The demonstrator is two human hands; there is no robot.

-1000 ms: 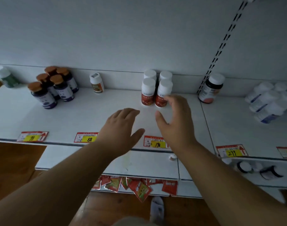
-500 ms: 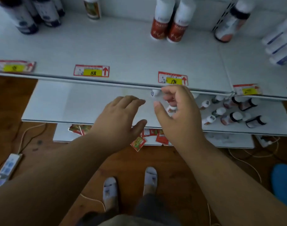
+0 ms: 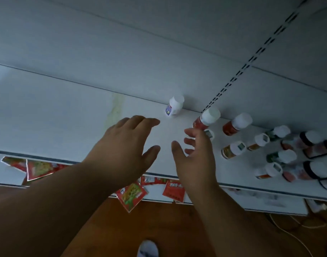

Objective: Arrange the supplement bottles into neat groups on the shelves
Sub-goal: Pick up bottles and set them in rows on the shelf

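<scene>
I look down at a lower white shelf (image 3: 57,117). My left hand (image 3: 125,149) hovers over its middle with fingers spread, holding nothing. My right hand (image 3: 194,156) is beside it, fingers loosely spread and empty, just left of a red-labelled bottle with a white cap (image 3: 206,119). A small white bottle with a purple label (image 3: 173,107) stands alone at the back wall. A second red bottle (image 3: 236,126) and several small white-capped bottles (image 3: 233,150) stand to the right. Larger bottles with black bands (image 3: 311,171) lie at the far right.
Red snack packets (image 3: 131,194) hang off the shelf (image 3: 270,204) below, above a brown wooden floor (image 3: 168,229). A slotted upright (image 3: 251,58) runs up the back wall. A white cable (image 3: 296,238) trails on the floor at right. My white shoe (image 3: 147,249) shows at the bottom.
The view has dropped from the upper shelf to the lower one. Both hands came down with it and now reach over the lower shelf; the right hand's fingers have opened out.
</scene>
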